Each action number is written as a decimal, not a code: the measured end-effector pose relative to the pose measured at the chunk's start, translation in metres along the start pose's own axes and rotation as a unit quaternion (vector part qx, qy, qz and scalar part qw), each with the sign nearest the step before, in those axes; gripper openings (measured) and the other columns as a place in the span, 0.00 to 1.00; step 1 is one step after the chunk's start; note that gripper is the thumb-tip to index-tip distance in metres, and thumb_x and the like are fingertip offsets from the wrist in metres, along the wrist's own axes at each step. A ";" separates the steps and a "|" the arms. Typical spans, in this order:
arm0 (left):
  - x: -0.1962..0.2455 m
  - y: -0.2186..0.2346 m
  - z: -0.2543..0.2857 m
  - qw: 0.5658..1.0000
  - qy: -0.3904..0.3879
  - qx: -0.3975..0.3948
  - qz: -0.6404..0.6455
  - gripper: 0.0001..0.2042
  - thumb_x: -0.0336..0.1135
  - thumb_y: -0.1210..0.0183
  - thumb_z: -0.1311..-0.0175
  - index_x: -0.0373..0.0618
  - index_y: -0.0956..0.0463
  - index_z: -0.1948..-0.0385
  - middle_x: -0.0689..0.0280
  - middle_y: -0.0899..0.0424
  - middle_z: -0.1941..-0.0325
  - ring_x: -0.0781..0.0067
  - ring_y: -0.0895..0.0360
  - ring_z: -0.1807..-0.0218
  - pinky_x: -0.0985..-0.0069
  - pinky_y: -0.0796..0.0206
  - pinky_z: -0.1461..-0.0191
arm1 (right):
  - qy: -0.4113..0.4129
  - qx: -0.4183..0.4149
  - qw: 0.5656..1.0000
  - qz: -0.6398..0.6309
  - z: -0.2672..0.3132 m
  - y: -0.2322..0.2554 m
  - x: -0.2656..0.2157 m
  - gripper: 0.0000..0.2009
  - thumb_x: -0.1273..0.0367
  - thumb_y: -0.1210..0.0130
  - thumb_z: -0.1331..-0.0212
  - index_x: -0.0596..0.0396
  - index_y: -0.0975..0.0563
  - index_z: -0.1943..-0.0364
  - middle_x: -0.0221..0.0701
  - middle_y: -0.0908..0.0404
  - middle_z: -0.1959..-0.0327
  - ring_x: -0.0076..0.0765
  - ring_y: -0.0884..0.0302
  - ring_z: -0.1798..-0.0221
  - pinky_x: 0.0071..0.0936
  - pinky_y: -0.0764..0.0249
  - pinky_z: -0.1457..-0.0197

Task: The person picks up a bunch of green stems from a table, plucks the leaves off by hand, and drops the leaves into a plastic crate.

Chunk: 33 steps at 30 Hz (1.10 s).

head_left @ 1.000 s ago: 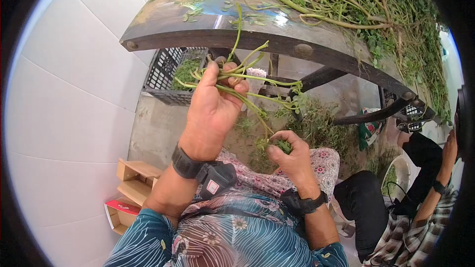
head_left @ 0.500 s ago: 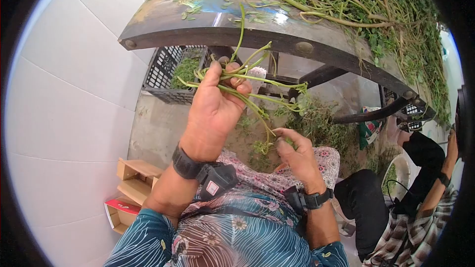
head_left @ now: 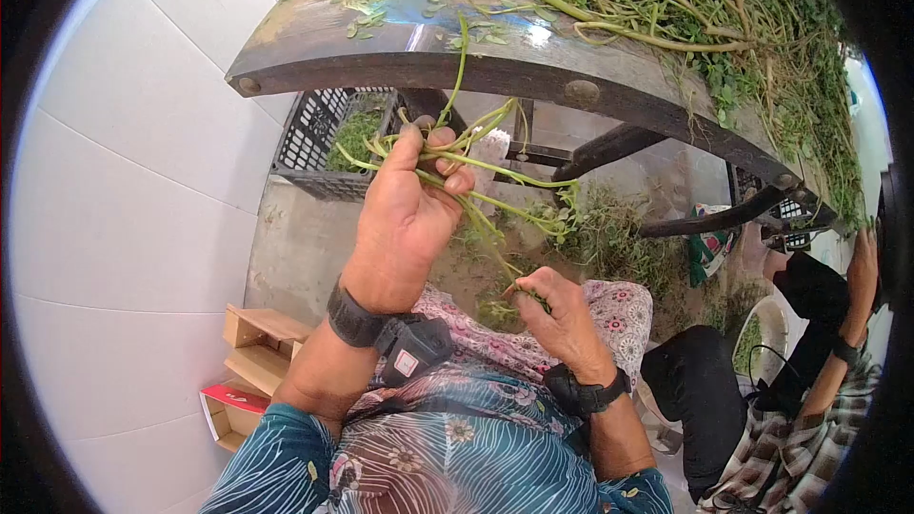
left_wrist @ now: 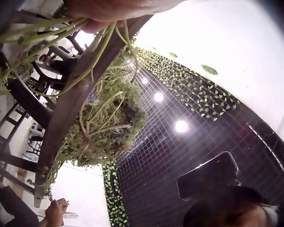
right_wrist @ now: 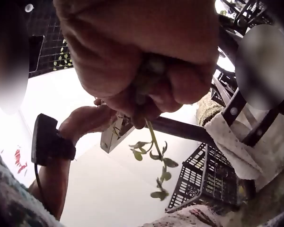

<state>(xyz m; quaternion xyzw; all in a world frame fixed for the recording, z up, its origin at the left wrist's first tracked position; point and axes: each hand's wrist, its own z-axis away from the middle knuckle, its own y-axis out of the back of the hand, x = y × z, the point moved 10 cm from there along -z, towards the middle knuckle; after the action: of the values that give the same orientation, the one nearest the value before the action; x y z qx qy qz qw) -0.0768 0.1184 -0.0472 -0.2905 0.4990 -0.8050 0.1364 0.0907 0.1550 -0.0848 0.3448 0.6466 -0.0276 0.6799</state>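
My left hand holds a loose bunch of green plant stems between thumb and fingers, below the table's front edge. The stems fan out to the right, with small leaves at some ends. Lower and to the right, over the lap, my right hand pinches the drooping end of one stem with thumb and forefinger. Some green leaves are tucked inside its curled fingers. In the right wrist view, a leafy sprig hangs below those fingers.
A heap of leafy stems covers the table. Beneath stands a black crate with greens. Plant scraps litter the floor. Cardboard boxes sit at lower left; another person's arm shows at right.
The right hand first drew slightly right, off the stem's end, then came back left and lower, pinching that end. The left hand has kept its hold on the bunch, almost still.
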 end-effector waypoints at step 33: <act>0.029 -0.020 0.005 0.997 -0.037 -0.061 -0.034 0.06 0.38 0.60 0.32 0.48 0.38 0.65 0.71 0.33 0.73 0.81 0.40 0.75 0.81 0.44 0.74 | -0.186 0.271 0.824 -0.461 0.026 0.063 0.073 0.06 0.73 0.57 0.48 0.54 0.30 0.66 0.31 0.28 0.77 0.23 0.34 0.79 0.18 0.39 0.79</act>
<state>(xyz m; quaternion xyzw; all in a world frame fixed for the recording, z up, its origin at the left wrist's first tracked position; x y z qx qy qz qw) -0.0953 0.1098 -0.0188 -0.3445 0.5318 -0.7659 0.1088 0.1550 0.2198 -0.1252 0.1651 0.5581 -0.5756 0.5744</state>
